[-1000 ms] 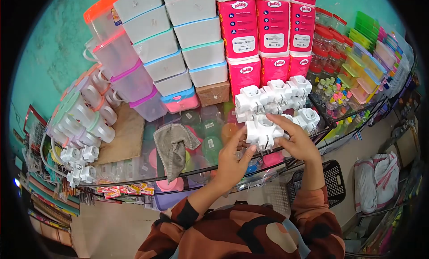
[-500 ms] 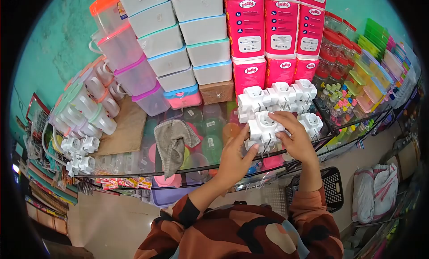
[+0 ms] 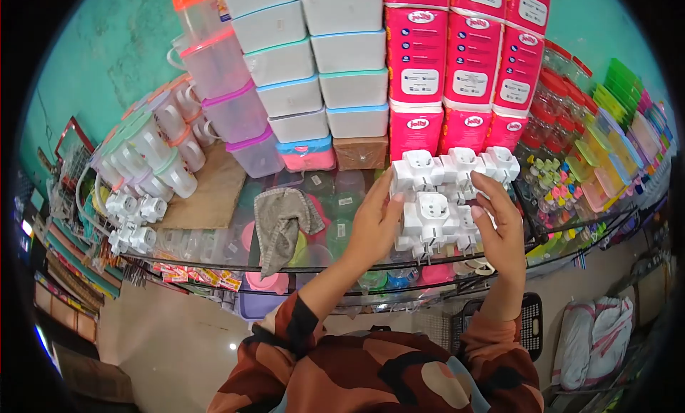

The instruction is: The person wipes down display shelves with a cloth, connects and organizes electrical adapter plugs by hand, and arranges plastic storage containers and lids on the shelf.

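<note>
White plug adapters with round sockets and pins stand in a stacked cluster on the glass counter top. A back row of them stands behind the front ones. My left hand lies along the cluster's left side, fingers stretched out and pointing away from me. At the right side is my right hand, its fingers and thumb apart and curved around the nearest adapters, fingertips right at them. Part of the front right adapters is hidden behind it. A grey cloth lies left of my left hand.
Pink jolly packs and lidded white boxes rise behind the adapters. More white adapters sit at the left, near plastic jugs and a brown board. Red-lidded jars stand right. The counter's dark edge runs in front.
My hands have moved apart from the front adapter to the cluster's two sides. That adapter now stands uncovered between them. The whole view has shifted slightly.
</note>
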`<act>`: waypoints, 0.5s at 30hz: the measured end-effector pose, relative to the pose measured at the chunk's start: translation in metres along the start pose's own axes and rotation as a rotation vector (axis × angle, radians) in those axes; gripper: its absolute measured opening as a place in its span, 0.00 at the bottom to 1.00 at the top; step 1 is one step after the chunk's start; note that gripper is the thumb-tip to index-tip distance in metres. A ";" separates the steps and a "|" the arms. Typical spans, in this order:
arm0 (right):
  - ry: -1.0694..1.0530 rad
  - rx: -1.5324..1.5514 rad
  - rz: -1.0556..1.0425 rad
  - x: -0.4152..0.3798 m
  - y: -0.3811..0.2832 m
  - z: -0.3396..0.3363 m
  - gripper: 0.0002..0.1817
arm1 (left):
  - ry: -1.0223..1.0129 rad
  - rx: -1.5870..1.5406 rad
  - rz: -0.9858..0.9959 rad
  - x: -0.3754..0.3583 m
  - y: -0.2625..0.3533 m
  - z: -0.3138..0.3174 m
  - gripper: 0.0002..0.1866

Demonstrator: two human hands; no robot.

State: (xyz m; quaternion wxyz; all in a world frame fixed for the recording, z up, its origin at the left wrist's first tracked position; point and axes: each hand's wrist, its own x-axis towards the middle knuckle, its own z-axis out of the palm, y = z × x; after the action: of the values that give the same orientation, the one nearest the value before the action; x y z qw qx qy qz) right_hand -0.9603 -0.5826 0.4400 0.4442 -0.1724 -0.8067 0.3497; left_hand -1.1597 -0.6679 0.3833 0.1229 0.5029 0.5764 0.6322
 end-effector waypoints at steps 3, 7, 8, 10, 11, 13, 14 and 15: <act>-0.040 0.019 -0.010 -0.005 0.002 -0.001 0.25 | -0.002 0.194 0.075 0.018 -0.032 0.010 0.28; 0.019 0.069 0.017 -0.012 0.003 0.000 0.24 | 0.001 0.180 0.042 0.027 -0.031 0.013 0.28; 0.014 0.070 0.017 -0.014 0.003 0.000 0.24 | -0.040 0.113 -0.063 0.028 -0.021 0.011 0.28; 0.043 0.079 0.009 -0.016 0.002 0.001 0.23 | -0.069 0.046 -0.174 0.030 -0.016 0.008 0.27; 0.060 0.060 0.006 -0.017 0.000 0.002 0.23 | -0.079 0.036 -0.173 0.031 -0.017 0.008 0.27; 0.096 0.084 -0.031 -0.018 -0.006 0.008 0.23 | -0.075 0.035 -0.104 0.031 -0.026 0.009 0.29; 0.144 0.105 -0.063 -0.020 -0.007 0.013 0.22 | -0.059 0.042 -0.114 0.029 -0.028 0.010 0.29; 0.211 0.127 -0.090 -0.022 -0.008 0.019 0.22 | -0.058 0.015 -0.088 0.026 -0.029 0.008 0.30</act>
State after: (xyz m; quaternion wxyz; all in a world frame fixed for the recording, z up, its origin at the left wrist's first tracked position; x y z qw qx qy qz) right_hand -0.9640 -0.6088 0.4252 0.5517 -0.1435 -0.7386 0.3599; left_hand -1.1777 -0.6347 0.3698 0.1632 0.4960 0.5990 0.6071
